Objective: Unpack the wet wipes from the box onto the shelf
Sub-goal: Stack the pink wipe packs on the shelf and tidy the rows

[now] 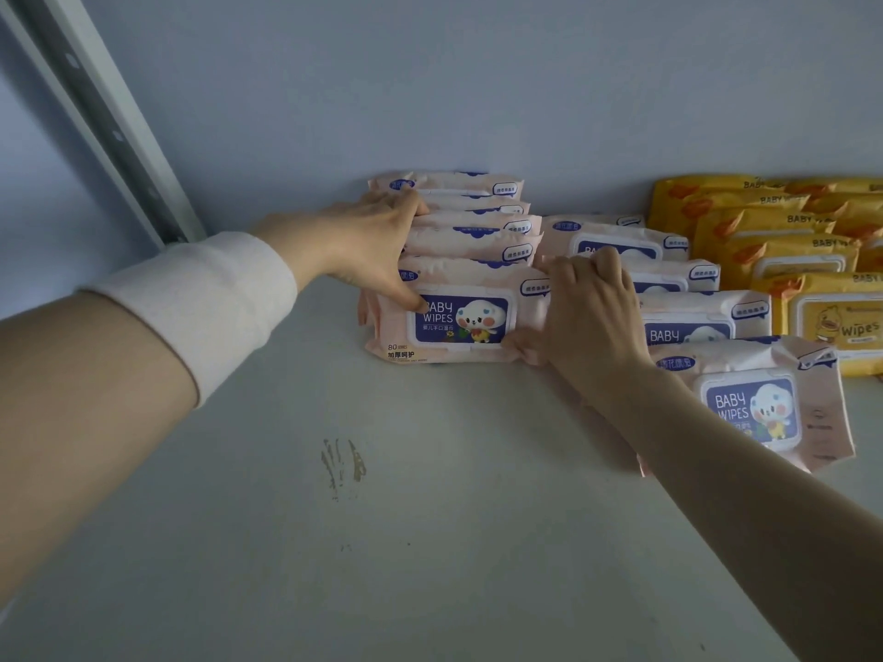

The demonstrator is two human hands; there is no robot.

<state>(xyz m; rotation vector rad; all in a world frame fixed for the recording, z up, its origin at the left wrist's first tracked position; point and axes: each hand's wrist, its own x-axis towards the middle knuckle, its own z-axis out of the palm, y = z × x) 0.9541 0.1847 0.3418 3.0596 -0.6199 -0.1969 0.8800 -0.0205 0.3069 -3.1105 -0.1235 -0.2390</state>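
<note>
The front pack [458, 317] stands on the shelf [382, 518] between both hands: left hand [368, 246] fingers spread, right hand [592, 312] fingers curled on its edge.

A pale blue-grey wall [478, 88] rises at the back. On the far left, a white slotted metal upright [95, 112] runs diagonally down. Brownish scuff marks [343, 465] stain the surface in the foreground
</note>
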